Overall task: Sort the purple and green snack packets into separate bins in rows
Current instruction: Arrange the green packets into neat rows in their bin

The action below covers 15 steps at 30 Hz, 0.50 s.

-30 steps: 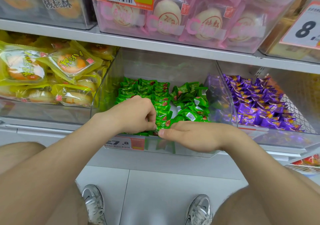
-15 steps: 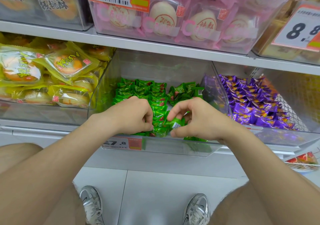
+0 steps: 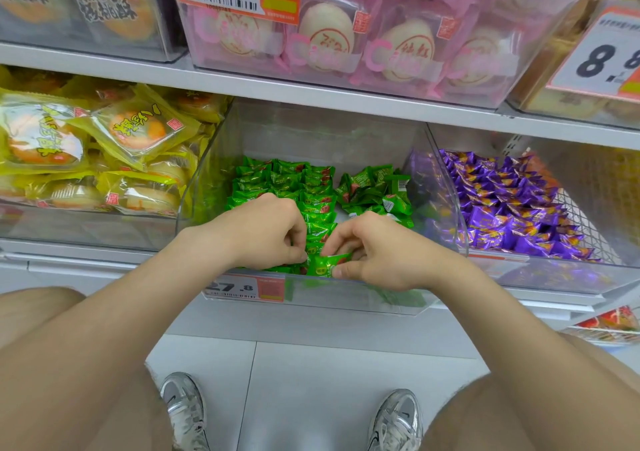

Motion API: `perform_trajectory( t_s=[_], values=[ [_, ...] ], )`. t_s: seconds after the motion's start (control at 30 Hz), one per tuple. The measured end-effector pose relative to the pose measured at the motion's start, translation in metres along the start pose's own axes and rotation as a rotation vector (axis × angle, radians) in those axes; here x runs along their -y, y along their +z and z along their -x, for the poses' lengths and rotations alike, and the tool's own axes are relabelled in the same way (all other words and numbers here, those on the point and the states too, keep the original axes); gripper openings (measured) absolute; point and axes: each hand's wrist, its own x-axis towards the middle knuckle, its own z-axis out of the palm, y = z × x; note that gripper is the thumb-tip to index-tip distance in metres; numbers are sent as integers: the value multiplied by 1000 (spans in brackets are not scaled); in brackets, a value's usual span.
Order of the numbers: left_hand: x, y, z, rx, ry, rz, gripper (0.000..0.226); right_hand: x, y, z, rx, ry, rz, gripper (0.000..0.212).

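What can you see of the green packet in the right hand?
Small glossy green packet, foil-like, with a yellow mark and red print. It lies roughly flat at the near end of a row in the clear bin. The right hand pinches its right end; the left hand appears to touch its left end with its fingertips.

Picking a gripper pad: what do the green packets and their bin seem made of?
Small green snack packets: probably thin glossy plastic film, given highlights and crimped ends. Clear straight-walled bin: apparently rigid transparent plastic; the purple packets show through its side wall.
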Motion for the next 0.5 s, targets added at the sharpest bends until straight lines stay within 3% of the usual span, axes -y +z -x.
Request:
perform_trajectory(
  t_s=[0.33, 0.5],
  values=[
    [-1, 1, 1, -41, 3, 22, 20, 5, 8, -20, -96, -27, 245, 15],
    [-5, 2, 1, -26, 17, 18, 31, 6, 10, -22, -139, 14, 355, 36]
  ],
)
